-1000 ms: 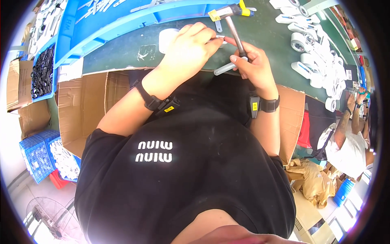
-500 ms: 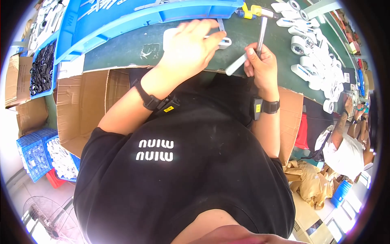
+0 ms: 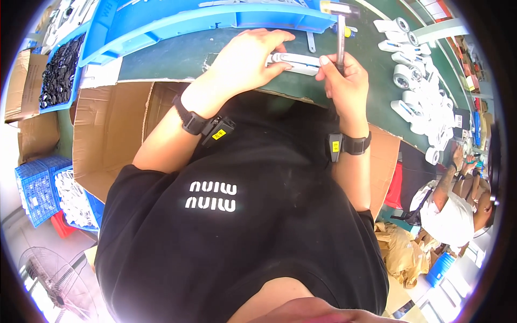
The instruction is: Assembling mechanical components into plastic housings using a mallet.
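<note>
My left hand (image 3: 242, 60) grips the left end of a long white slotted part (image 3: 299, 62) between thumb and fingers, above the green tabletop. My right hand (image 3: 347, 83) is closed around the handle of a small hammer (image 3: 341, 37), whose yellowish and dark head points away from me. The right thumb and fingertips also meet the right end of the white part, so both hands are on it. Just beyond the part, a thin metal strip (image 3: 311, 42) lies near the blue bin's front wall. Part of the hammer's handle is hidden in my right hand.
A large blue bin (image 3: 215, 20) with metal strips spans the far side. White wheeled parts (image 3: 412, 81) are heaped at the right. A blue tray of black pieces (image 3: 63, 75) stands left, and an open cardboard box (image 3: 107, 134) below the table edge. A co-worker (image 3: 447, 210) is far right.
The white part now sits between both hands instead of under the left one alone. The hammer has swung from slanted to nearly upright, and my right hand has met the part's right end.
</note>
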{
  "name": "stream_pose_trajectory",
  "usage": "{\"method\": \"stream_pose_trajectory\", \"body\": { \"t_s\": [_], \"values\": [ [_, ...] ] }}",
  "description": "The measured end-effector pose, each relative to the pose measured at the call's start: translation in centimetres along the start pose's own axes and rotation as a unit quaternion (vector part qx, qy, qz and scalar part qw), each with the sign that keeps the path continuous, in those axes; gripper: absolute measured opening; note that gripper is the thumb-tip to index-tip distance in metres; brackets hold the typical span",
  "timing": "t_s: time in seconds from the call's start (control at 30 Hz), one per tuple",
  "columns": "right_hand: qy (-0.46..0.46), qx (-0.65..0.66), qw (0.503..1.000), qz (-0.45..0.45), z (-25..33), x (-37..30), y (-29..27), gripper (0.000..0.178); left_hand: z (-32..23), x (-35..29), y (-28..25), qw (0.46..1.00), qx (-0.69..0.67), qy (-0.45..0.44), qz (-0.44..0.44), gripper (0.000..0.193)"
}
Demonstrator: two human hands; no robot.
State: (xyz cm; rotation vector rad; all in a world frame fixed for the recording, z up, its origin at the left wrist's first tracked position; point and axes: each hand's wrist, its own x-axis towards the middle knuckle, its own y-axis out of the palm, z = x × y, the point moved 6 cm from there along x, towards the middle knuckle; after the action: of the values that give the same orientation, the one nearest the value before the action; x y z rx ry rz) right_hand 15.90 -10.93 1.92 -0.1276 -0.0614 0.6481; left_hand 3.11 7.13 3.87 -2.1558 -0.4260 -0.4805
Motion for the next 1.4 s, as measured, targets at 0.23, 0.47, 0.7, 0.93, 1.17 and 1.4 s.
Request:
{"method": "stream_pose_trajectory", "body": {
  "t_s": [0.23, 0.47, 0.7, 0.93, 1.17, 1.4],
  "values": [
    [0.035, -0.020, 0.999, 0.014, -0.1, 0.2, 0.3, 0.013, -0.1, -0.2, -0.2, 0.999, 0.018, 0.029, 0.011, 0.026],
    [0.024, -0.119, 0.993, -0.004, 0.0, 0.3, 0.5, 0.017, -0.3, -0.9, 0.0, 0.993, 0.041, 0.096, -0.045, 0.022],
    [0.040, -0.131, 0.991, -0.003, -1.3, 0.2, 0.1, 0.019, -2.1, -0.5, 0.2, 0.991, 0.126, 0.035, 0.003, 0.018],
    [-0.026, -0.203, 0.979, -0.005, 0.0, -0.1, 0.7, 0.018, -3.8, -0.3, 3.0, 0.990, 0.122, 0.076, -0.013, 0.017],
    [-0.059, -0.228, 0.972, -0.013, 0.0, -0.1, 0.6, 0.019, -3.9, -0.2, 3.6, 0.982, 0.161, 0.094, -0.031, 0.016],
    [-0.113, -0.098, 0.988, -0.029, 0.8, -3.2, -1.4, 0.037, -3.3, -0.3, 3.6, 0.984, 0.152, 0.076, -0.052, 0.018]
  ]
}}
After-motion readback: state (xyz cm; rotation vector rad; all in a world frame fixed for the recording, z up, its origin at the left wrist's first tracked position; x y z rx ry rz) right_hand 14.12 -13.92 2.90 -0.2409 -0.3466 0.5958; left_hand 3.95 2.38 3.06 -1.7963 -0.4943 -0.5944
